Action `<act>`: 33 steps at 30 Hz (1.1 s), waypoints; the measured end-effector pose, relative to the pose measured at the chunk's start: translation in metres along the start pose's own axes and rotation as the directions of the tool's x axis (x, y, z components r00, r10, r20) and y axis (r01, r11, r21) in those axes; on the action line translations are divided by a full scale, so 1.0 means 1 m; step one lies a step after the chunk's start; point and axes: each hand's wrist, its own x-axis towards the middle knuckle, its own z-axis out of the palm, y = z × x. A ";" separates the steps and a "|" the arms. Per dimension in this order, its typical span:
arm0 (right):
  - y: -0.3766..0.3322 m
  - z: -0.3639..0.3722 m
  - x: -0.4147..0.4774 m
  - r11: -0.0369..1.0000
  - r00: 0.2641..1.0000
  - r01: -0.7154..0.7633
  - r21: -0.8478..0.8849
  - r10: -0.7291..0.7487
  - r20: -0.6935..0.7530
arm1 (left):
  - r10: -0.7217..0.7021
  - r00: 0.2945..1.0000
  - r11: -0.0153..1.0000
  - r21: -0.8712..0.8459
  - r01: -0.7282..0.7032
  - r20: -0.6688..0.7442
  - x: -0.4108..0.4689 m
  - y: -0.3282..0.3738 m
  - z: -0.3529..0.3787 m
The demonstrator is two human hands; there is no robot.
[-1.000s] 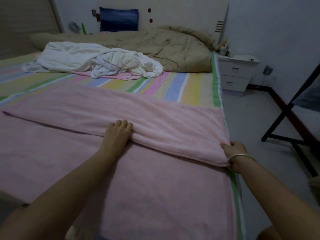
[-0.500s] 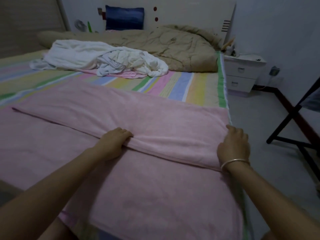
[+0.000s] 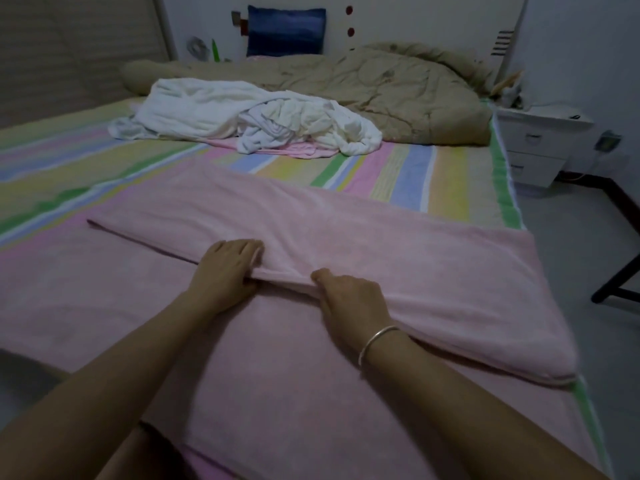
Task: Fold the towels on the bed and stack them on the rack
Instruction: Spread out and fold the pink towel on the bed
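My right grip (image 3: 349,299) has come in from the towel's right end and now sits just beside my left grip (image 3: 227,268), both at the middle of the folded edge. The pink towel (image 3: 433,271) lies spread on the near part of the bed (image 3: 433,174), its long axis running across the bed from left to right, with its right end at the bed's right edge. The far half is folded over toward me, and that edge slants from far left to near right. My left grip curls its fingers over the edge, with the cloth bunched under them. My right grip closes on the same edge, thumb on top, fingertips hidden by the flap. A bracelet (image 3: 377,341) circles the right wrist. Farther up the bed lies a crumpled heap of white towels (image 3: 242,112), touching a beige quilt (image 3: 398,91) behind it.
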 end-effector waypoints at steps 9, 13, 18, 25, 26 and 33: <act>-0.006 0.001 -0.014 0.980 0.999 -0.003 0.197 -0.006 0.045 | 0.200 0.975 0.978 0.045 -0.204 0.095 0.008 -0.030 0.003; -0.036 0.013 -0.013 0.982 0.997 -0.066 0.175 0.058 0.049 | 0.323 0.934 0.945 -0.098 -0.311 0.153 -0.018 -0.051 0.015; -0.117 0.017 0.015 0.949 0.999 -0.033 0.313 0.024 0.033 | 0.303 0.951 0.929 -0.244 -0.279 0.067 -0.059 -0.097 0.015; -0.232 0.025 0.028 0.926 0.923 0.274 0.259 -0.329 0.200 | 0.159 0.970 0.917 -0.337 -0.214 -0.182 -0.123 -0.156 -0.013; -0.240 0.028 0.028 0.927 0.913 0.289 0.238 -0.342 0.223 | 0.160 0.970 0.917 -0.336 -0.215 -0.182 -0.129 -0.164 -0.016; -0.266 0.037 0.023 0.947 0.883 0.314 0.073 -0.319 0.343 | 0.181 0.982 0.861 -0.475 -0.184 -0.052 -0.140 -0.194 -0.018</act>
